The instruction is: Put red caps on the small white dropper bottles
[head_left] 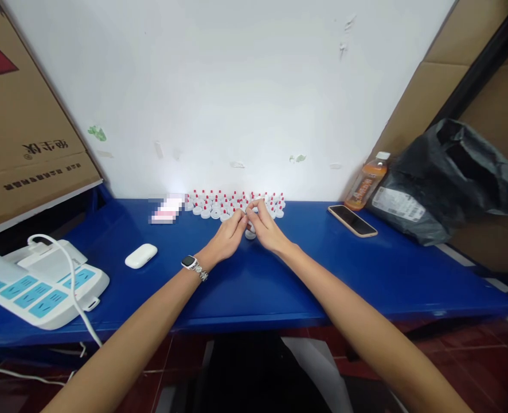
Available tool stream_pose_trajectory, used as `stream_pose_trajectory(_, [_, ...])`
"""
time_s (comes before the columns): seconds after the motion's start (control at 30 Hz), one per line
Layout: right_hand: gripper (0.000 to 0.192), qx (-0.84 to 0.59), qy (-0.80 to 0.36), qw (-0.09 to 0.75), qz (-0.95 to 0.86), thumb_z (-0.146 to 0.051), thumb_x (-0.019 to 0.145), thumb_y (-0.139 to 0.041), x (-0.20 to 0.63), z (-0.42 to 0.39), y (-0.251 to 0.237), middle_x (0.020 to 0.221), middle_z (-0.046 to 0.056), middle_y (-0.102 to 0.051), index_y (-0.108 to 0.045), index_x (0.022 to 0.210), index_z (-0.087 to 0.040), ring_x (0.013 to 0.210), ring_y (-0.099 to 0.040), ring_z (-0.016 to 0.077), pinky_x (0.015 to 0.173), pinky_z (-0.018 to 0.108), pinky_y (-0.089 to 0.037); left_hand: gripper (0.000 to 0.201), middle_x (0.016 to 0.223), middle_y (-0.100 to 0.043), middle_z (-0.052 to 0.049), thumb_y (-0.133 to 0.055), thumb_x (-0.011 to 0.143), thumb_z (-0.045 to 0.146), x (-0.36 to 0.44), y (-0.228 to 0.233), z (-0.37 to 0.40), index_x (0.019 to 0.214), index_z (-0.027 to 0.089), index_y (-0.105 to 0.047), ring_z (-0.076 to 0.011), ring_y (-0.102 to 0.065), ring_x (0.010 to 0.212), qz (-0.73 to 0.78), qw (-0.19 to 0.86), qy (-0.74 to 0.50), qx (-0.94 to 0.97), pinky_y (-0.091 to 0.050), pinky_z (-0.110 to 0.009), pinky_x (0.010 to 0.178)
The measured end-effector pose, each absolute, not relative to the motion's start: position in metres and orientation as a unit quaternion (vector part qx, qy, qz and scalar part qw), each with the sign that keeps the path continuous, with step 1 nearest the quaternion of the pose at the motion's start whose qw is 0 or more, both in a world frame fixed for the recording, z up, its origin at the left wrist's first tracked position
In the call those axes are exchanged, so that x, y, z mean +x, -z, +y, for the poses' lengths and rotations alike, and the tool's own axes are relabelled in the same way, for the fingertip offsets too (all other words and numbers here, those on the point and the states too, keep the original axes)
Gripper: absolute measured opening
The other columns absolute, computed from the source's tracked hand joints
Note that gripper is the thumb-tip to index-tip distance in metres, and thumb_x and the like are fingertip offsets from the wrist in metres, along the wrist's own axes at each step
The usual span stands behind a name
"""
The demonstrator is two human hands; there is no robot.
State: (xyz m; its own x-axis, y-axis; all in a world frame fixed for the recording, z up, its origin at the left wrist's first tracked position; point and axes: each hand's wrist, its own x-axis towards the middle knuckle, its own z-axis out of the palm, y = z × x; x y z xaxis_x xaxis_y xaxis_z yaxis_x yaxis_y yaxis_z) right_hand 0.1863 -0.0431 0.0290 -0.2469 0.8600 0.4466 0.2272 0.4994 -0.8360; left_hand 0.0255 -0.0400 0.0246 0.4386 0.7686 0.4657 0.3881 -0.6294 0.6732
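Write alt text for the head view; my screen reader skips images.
Two bare hands, left hand and right hand, meet fingertip to fingertip over a small white cap on a blue table, before rows of red-tipped white caps. A phone lies to the right.

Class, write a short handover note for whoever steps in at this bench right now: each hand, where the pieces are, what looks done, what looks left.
Left hand and right hand: fingertips meet over one small white cap on the blue table; the grip itself is hidden.
Pieces: rows of white caps with red tips stand by the wall, just behind the hands.
Done: those rows look arranged.
Left: the cap at the fingertips is not in a row yet.
Nearby: earbud case, phone.
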Motion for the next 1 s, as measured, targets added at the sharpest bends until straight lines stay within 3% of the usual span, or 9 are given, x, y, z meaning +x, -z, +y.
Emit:
stream_pose_trajectory(0.33, [0.023, -0.377, -0.270, 0.480, -0.745, -0.045, 0.104, -0.030, 0.182, -0.042, -0.029, 0.076, -0.003, -0.047, -0.041, 0.100, -0.026, 0.064, -0.049, 0.0134, 0.064, 0.026, -0.043, 0.039, 0.075, -0.055, -0.001, -0.031, 0.102, 0.049, 0.031, -0.018, -0.038, 0.080, 0.020, -0.045, -0.0149, -0.049, 0.070, 0.355, 0.262, -0.417, 0.794, -0.041, -0.029, 0.068])
stream_pose_trajectory(0.47, [0.019, -0.389, -0.209, 0.454, -0.774, -0.040, 0.104, -0.029, 0.184, -0.046, -0.036, 0.070, -0.004, -0.047, -0.042, 0.104, -0.025, 0.059, -0.049, 0.0141, 0.061, 0.027, -0.038, 0.046, 0.060, -0.039, 0.004, -0.034, 0.098, 0.059, 0.034, -0.013, -0.026, 0.073, 0.021, -0.039, -0.0117, -0.038, 0.055, 0.346, 0.374, -0.478, 0.716, -0.038, -0.027, 0.055])
stream_pose_trajectory(0.57, [0.023, -0.407, -0.173, 0.436, -0.784, -0.038, 0.104, -0.030, 0.190, -0.046, -0.038, 0.067, -0.005, -0.047, -0.044, 0.115, -0.024, 0.056, -0.048, 0.0146, 0.060, 0.027, -0.035, 0.046, 0.058, -0.029, 0.006, -0.029, 0.100, 0.056, 0.026, -0.015, -0.014, 0.068, 0.023, -0.028, -0.0109, -0.033, 0.051, 0.368, 0.407, -0.522, 0.653, -0.036, -0.027, 0.052])
stream_pose_trajectory(0.67, [0.027, -0.433, -0.174, 0.459, -0.756, -0.041, 0.104, -0.030, 0.196, -0.042, -0.039, 0.070, -0.003, -0.051, -0.047, 0.116, -0.023, 0.061, -0.051, 0.0154, 0.063, 0.027, -0.037, 0.042, 0.061, -0.041, 0.003, -0.034, 0.100, 0.052, 0.016, -0.016, -0.006, 0.071, 0.022, -0.037, -0.0133, -0.041, 0.057, 0.413, 0.306, -0.470, 0.718, -0.040, -0.028, 0.059])
stream_pose_trajectory(0.77, [0.030, -0.449, -0.180, 0.467, -0.741, -0.044, 0.103, -0.033, 0.199, -0.036, -0.038, 0.073, -0.001, -0.055, -0.053, 0.103, -0.022, 0.068, -0.053, 0.0156, 0.067, 0.027, -0.040, 0.028, 0.075, -0.055, -0.001, -0.045, 0.098, 0.042, 0.015, -0.013, -0.003, 0.083, 0.020, -0.052, -0.0167, -0.051, 0.071, 0.407, 0.181, -0.381, 0.810, -0.043, -0.031, 0.072])
stream_pose_trajectory(0.9, [0.037, -0.459, -0.181, 0.445, -0.747, -0.044, 0.102, -0.037, 0.202, -0.028, -0.034, 0.072, 0.000, -0.056, -0.060, 0.086, -0.020, 0.070, -0.052, 0.0159, 0.070, 0.028, -0.040, 0.020, 0.090, -0.057, -0.006, -0.050, 0.097, 0.034, 0.022, -0.006, 0.000, 0.097, 0.019, -0.064, -0.0211, -0.053, 0.087, 0.406, 0.106, -0.339, 0.842, -0.044, -0.035, 0.083])
stream_pose_trajectory(1.0, [0.038, -0.447, -0.152, 0.453, -0.756, -0.043, 0.100, -0.042, 0.205, -0.022, -0.029, 0.083, 0.004, -0.057, -0.066, 0.083, -0.020, 0.084, -0.054, 0.0189, 0.081, 0.031, -0.043, 0.024, 0.093, -0.057, -0.007, -0.052, 0.096, 0.035, 0.023, -0.004, 0.002, 0.104, 0.019, -0.068, -0.0226, -0.053, 0.090, 0.409, 0.102, -0.315, 0.850, -0.044, -0.037, 0.085])
